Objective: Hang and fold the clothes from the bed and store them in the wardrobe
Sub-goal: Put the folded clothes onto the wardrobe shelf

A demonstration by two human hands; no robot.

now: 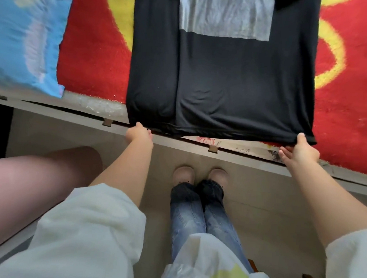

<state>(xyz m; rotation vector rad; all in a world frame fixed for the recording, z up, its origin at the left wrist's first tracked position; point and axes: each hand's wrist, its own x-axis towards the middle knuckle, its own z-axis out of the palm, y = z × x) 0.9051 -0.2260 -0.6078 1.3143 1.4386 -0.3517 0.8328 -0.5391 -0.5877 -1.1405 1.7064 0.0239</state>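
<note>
A bed (119, 125) fills the upper half of the view, covered by a shaggy red blanket (92, 64) with yellow patterning, its wooden side rail running across just below the black T-shirt (242, 82) that is the landmark here.

Well to the left of the T-shirt lies a light blue pillow (28, 32), resting on the blanket at the bed's edge. The T-shirt itself lies flat on the blanket, its left side already folded inward as a long panel and a pale grey printed rectangle showing near its far end; the hem hangs just over the bed's edge.

At the hem's left corner the left hand (139, 134) pinches the fabric, thumb on top and fingers curled under. At the hem's right corner the right hand (300, 151) does likewise: thumb pressed on the cloth, fingers beneath it, clamped on the hem.

Below the T-shirt, on the pale floor, stand the person's feet in light slippers (199, 175) and blue jeans.

The shirt looks like thin, limp jersey: light, soft, with no stiffness, likely to sag and crease between grips. Taking it by the two hem corners, as now, keeps the edge taut; a mid-hem grip would probably let the sides droop and undo the fold.
</note>
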